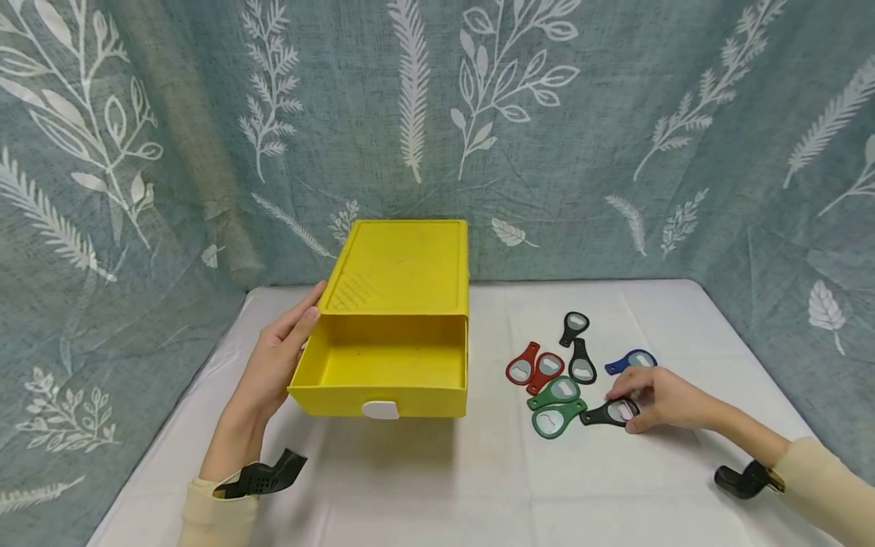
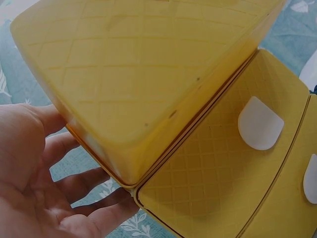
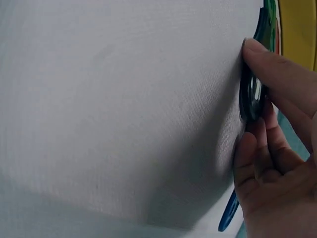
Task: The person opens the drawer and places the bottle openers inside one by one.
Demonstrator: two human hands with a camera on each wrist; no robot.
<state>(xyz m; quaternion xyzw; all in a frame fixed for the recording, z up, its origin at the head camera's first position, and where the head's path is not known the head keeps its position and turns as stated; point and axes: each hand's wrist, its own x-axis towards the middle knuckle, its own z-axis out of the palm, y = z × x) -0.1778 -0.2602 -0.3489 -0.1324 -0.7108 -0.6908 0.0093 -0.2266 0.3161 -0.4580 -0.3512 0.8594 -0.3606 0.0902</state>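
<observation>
The black bottle opener (image 1: 601, 414) is on the right side of the white tablecloth (image 1: 519, 501), its rounded end pinched between the thumb and fingers of the right hand (image 1: 659, 396); whether it is lifted at all, I can't tell. Its handle points toward 2 green openers (image 1: 571, 411). Beyond those lie 2 red openers (image 1: 529, 353) and 2 other black openers (image 1: 579, 351), with 1 blue opener (image 1: 618, 365) just behind the right hand. The left hand (image 1: 276, 357) rests against the yellow drawer box (image 1: 399, 266), fingers loosely spread along its side; the top drawer (image 1: 328, 399) stands pulled out.
</observation>
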